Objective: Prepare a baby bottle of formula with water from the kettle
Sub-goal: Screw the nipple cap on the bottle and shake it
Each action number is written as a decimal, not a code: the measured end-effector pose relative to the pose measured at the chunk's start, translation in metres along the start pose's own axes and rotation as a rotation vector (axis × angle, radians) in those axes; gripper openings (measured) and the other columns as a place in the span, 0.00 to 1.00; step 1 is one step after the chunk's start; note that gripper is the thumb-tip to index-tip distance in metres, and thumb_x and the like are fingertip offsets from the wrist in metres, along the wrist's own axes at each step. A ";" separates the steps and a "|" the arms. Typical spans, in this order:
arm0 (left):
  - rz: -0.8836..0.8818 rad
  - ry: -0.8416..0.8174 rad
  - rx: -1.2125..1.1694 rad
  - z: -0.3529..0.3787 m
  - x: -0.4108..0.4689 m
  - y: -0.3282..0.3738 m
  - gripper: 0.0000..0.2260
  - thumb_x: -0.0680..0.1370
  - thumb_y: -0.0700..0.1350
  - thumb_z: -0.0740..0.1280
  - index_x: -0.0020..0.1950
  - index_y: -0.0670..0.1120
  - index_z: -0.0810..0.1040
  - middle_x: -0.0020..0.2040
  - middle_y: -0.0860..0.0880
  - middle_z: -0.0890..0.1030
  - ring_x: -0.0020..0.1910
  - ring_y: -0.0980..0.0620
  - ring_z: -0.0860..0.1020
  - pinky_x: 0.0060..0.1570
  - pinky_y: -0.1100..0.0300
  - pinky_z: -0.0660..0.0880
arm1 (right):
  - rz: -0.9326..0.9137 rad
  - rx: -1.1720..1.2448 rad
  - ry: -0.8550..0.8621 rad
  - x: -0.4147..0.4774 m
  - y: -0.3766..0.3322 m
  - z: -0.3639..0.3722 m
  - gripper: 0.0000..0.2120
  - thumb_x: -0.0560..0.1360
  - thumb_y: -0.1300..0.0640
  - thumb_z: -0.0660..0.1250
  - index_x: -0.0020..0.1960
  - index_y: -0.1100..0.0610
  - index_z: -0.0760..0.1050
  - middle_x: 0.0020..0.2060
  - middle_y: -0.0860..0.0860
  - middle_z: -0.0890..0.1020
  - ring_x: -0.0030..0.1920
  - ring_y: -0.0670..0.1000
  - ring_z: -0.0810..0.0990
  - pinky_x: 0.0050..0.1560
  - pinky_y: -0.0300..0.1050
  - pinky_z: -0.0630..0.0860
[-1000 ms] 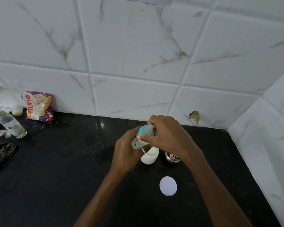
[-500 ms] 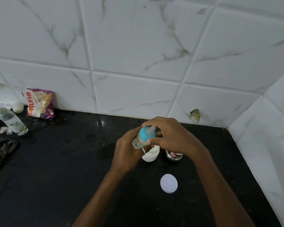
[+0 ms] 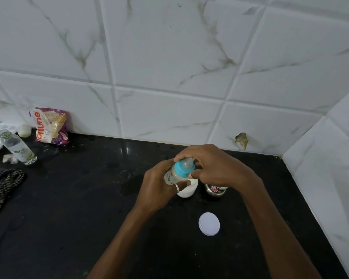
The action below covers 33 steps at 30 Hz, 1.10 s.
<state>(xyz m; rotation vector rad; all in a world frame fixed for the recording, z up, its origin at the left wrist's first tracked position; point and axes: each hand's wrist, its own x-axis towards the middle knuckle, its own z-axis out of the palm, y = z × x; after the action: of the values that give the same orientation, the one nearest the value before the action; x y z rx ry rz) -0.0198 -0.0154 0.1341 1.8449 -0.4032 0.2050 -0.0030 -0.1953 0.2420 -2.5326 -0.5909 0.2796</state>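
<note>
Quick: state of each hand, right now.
Left hand: closed, gripping the baby bottle by its body.
Right hand: closed, fingers curled round the bottle's teal collar.

Gripping the baby bottle [image 3: 174,176] in the left hand [image 3: 155,188], fingers curled round its body, knuckles turned outward. Pinching its top end with the right hand [image 3: 216,168], thumb and fingertips arched over it, wrist bent, hands almost touching. Reaching in bare-armed from below, forearms converging.
</note>
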 end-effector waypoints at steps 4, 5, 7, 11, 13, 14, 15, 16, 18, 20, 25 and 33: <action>-0.012 0.014 -0.014 -0.001 0.000 0.002 0.27 0.70 0.48 0.82 0.67 0.55 0.77 0.58 0.57 0.84 0.56 0.60 0.83 0.53 0.66 0.81 | 0.012 -0.006 0.028 0.000 -0.001 0.002 0.24 0.71 0.65 0.75 0.65 0.51 0.80 0.60 0.42 0.81 0.60 0.43 0.78 0.63 0.44 0.78; -0.024 0.025 -0.027 -0.001 0.000 0.003 0.28 0.70 0.47 0.82 0.67 0.56 0.77 0.58 0.58 0.84 0.56 0.60 0.83 0.53 0.67 0.80 | 0.027 -0.013 0.056 0.000 -0.002 0.002 0.23 0.71 0.62 0.76 0.65 0.50 0.80 0.59 0.42 0.81 0.58 0.44 0.79 0.62 0.45 0.78; -0.074 0.051 -0.061 0.000 0.000 0.005 0.30 0.70 0.47 0.83 0.68 0.55 0.76 0.58 0.59 0.84 0.56 0.62 0.83 0.53 0.68 0.79 | 0.064 -0.034 0.135 0.001 -0.004 0.003 0.20 0.71 0.53 0.78 0.62 0.50 0.81 0.54 0.43 0.82 0.53 0.45 0.80 0.58 0.49 0.80; -0.156 0.129 -0.170 0.002 0.002 0.009 0.31 0.69 0.47 0.84 0.68 0.50 0.76 0.59 0.56 0.85 0.58 0.60 0.83 0.53 0.66 0.80 | 0.084 -0.030 0.283 0.005 -0.010 0.003 0.16 0.72 0.40 0.76 0.52 0.51 0.82 0.43 0.45 0.82 0.44 0.46 0.80 0.47 0.47 0.80; -0.173 0.163 -0.249 0.002 0.003 0.012 0.29 0.69 0.46 0.84 0.66 0.49 0.77 0.58 0.55 0.86 0.58 0.57 0.84 0.54 0.63 0.81 | 0.107 0.048 0.337 0.006 -0.011 0.006 0.18 0.72 0.37 0.74 0.51 0.51 0.82 0.43 0.45 0.82 0.44 0.46 0.81 0.46 0.45 0.80; -0.184 0.171 -0.300 0.001 0.003 0.013 0.28 0.69 0.45 0.84 0.66 0.49 0.78 0.58 0.54 0.86 0.58 0.55 0.84 0.55 0.60 0.82 | 0.124 0.106 0.368 0.006 -0.012 0.008 0.19 0.72 0.36 0.74 0.52 0.51 0.82 0.44 0.44 0.83 0.45 0.45 0.82 0.47 0.44 0.81; -0.194 0.175 -0.350 0.001 0.003 0.014 0.28 0.69 0.45 0.83 0.65 0.49 0.78 0.58 0.53 0.86 0.58 0.53 0.85 0.55 0.58 0.82 | 0.134 0.170 0.403 0.006 -0.012 0.011 0.20 0.71 0.36 0.74 0.52 0.51 0.82 0.45 0.44 0.83 0.46 0.44 0.82 0.48 0.44 0.82; -0.203 0.173 -0.395 0.001 0.003 0.016 0.27 0.69 0.45 0.83 0.65 0.48 0.78 0.58 0.51 0.86 0.58 0.51 0.85 0.55 0.56 0.82 | 0.135 0.225 0.439 0.005 -0.013 0.015 0.21 0.71 0.35 0.74 0.53 0.50 0.82 0.46 0.43 0.83 0.46 0.44 0.83 0.49 0.44 0.82; -0.232 0.159 -0.499 0.000 0.004 0.021 0.25 0.70 0.42 0.81 0.65 0.46 0.79 0.58 0.48 0.86 0.57 0.49 0.86 0.52 0.56 0.83 | 0.130 0.305 0.490 0.006 -0.012 0.022 0.23 0.70 0.34 0.73 0.55 0.50 0.82 0.48 0.43 0.84 0.49 0.44 0.84 0.51 0.47 0.83; -0.247 0.138 -0.579 -0.002 0.004 0.026 0.24 0.71 0.40 0.80 0.66 0.44 0.80 0.58 0.47 0.87 0.56 0.51 0.86 0.49 0.59 0.82 | 0.118 0.410 0.466 0.007 -0.008 0.026 0.23 0.72 0.36 0.73 0.59 0.49 0.81 0.52 0.43 0.84 0.54 0.45 0.84 0.55 0.51 0.84; -0.262 0.088 -0.695 -0.010 0.005 0.030 0.22 0.71 0.50 0.77 0.64 0.49 0.82 0.58 0.45 0.86 0.56 0.48 0.85 0.51 0.59 0.81 | 0.000 0.845 0.278 0.006 -0.002 0.023 0.30 0.73 0.44 0.72 0.73 0.53 0.73 0.68 0.49 0.80 0.68 0.48 0.79 0.68 0.50 0.78; -0.276 0.046 -0.749 -0.009 0.003 0.033 0.21 0.73 0.50 0.75 0.65 0.50 0.82 0.59 0.43 0.85 0.56 0.44 0.84 0.59 0.38 0.80 | -0.046 1.044 0.373 0.007 -0.008 0.031 0.16 0.76 0.61 0.70 0.64 0.57 0.79 0.59 0.55 0.86 0.60 0.53 0.84 0.58 0.46 0.81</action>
<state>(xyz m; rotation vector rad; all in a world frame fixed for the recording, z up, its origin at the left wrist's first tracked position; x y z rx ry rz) -0.0285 -0.0162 0.1674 1.1344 -0.1518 -0.0903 -0.0091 -0.1720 0.2198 -1.4989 -0.2402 0.0545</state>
